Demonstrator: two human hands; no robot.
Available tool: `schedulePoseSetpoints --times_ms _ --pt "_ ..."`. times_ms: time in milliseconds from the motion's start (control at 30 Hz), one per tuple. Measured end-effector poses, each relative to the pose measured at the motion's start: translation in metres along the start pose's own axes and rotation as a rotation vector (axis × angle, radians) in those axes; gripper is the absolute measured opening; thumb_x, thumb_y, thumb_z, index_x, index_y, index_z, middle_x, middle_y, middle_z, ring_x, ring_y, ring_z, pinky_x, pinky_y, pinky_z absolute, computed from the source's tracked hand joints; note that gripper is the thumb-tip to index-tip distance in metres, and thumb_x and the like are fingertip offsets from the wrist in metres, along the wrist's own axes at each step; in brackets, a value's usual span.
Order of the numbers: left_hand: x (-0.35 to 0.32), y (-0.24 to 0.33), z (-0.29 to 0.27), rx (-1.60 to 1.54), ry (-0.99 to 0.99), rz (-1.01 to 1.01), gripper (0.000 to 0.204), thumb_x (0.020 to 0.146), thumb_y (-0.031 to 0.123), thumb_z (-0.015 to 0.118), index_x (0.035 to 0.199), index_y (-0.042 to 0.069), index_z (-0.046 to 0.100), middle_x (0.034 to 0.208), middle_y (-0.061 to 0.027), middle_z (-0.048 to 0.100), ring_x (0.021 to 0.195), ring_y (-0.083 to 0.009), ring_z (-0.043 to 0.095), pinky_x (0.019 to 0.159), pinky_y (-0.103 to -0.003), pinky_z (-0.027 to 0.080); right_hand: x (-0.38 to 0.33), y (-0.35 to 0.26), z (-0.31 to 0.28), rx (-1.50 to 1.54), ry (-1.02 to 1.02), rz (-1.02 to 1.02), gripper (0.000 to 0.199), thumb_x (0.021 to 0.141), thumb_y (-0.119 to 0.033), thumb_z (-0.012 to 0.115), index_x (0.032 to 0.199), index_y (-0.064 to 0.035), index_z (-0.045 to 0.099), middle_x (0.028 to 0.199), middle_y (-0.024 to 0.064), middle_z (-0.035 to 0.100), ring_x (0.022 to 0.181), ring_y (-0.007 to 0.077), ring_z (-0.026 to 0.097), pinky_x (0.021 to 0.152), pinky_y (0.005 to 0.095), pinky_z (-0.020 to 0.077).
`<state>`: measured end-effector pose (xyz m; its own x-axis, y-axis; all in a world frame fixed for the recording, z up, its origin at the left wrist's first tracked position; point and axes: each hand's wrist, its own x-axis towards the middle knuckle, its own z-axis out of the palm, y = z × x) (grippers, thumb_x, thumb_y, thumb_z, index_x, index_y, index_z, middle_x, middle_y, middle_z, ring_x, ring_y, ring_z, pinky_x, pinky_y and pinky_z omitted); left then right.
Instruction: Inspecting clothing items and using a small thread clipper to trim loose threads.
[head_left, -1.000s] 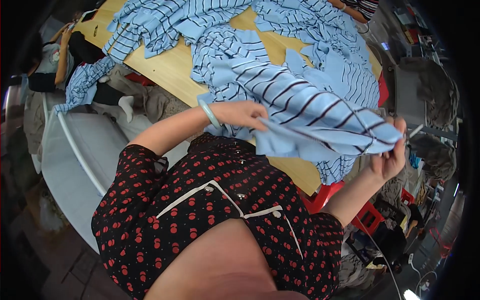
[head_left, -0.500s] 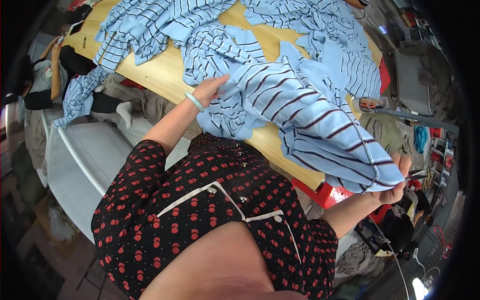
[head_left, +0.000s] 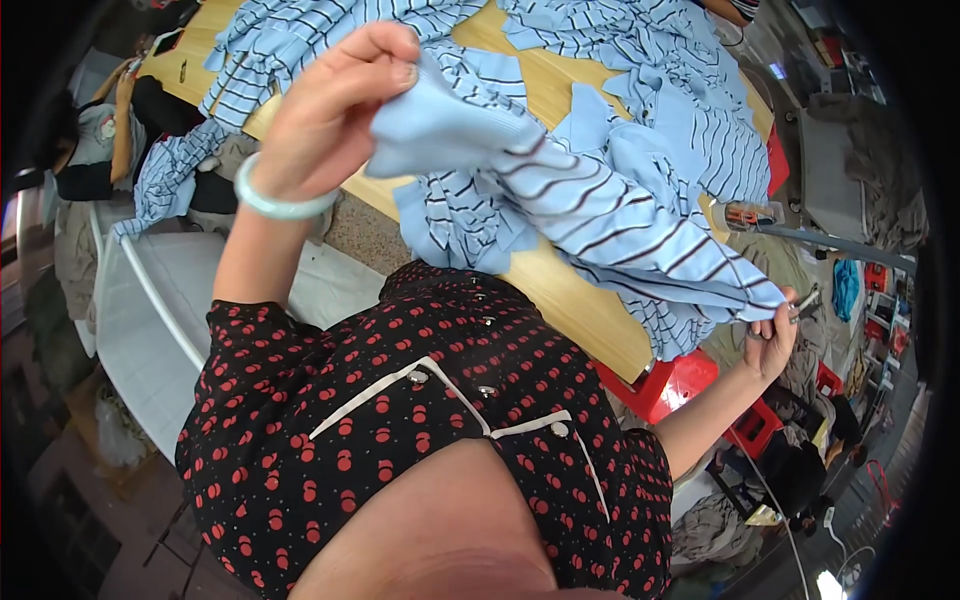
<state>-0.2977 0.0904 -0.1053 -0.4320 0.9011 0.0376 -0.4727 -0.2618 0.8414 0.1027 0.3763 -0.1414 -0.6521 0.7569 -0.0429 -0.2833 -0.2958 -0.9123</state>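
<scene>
A light-blue knit garment (head_left: pixel 620 205) with dark stripes is stretched between my two hands above the table. My left hand (head_left: pixel 335 115), with a pale green bangle on its wrist, is raised and closed on the plain ribbed end of the garment. At the lower right, my right hand (head_left: pixel 772 345) pinches the opposite striped end near a seam. A small metal pointed tool (head_left: pixel 808 302) shows beside the right fingers; its kind is hard to make out. Beneath the held piece, more blue striped cloth (head_left: pixel 455 225) lies bunched at the table's near edge.
The wooden table (head_left: pixel 575 300) carries heaps of similar striped garments (head_left: pixel 690 130). At the far left sits another person (head_left: pixel 105 140) with both hands together. A white-framed cloth bin (head_left: pixel 160 290) stands to my left, red plastic stools (head_left: pixel 665 385) at the right. A metal bar (head_left: pixel 840 243) projects on the right.
My left hand has risen toward me, lifting the garment's ribbed end off the pile. My right hand has moved slightly up and left, and the garment is now drawn out longer and narrower.
</scene>
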Motion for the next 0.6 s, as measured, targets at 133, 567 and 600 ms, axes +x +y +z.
schedulePoseSetpoints --times_ms 133,567,600 --pt "-0.017 0.050 0.038 0.136 -0.042 0.172 0.013 0.077 0.010 0.049 0.088 0.002 0.049 0.083 -0.0053 0.054 0.073 -0.0124 0.052 0.068 -0.024 0.043 -0.003 -0.006 -0.015 0.324 -0.072 -0.042 0.012 0.081 -0.008 0.050 0.089 -0.0049 0.041 0.074 0.0025 0.042 0.048 0.0039 0.036 0.046 0.0151 0.0326" --pt "0.094 -0.056 -0.118 0.072 0.429 -0.006 0.014 0.079 0.010 0.048 0.090 0.001 0.051 0.082 -0.0074 0.057 0.071 -0.0135 0.054 0.068 -0.024 0.043 0.025 0.105 -0.008 -0.104 0.352 0.366 0.005 0.080 -0.010 0.055 0.080 -0.0084 0.050 0.057 -0.0072 0.036 0.041 0.0026 0.028 0.042 0.0187 0.0237" --pt "0.091 -0.086 -0.122 0.146 0.478 -0.113 0.015 0.077 0.013 0.051 0.084 0.000 0.051 0.078 -0.0059 0.056 0.069 -0.0117 0.053 0.066 -0.023 0.042 0.018 0.113 -0.013 -0.129 0.389 0.383 0.007 0.079 -0.011 0.057 0.080 -0.0091 0.050 0.058 -0.0070 0.036 0.042 0.0030 0.028 0.042 0.0188 0.0246"
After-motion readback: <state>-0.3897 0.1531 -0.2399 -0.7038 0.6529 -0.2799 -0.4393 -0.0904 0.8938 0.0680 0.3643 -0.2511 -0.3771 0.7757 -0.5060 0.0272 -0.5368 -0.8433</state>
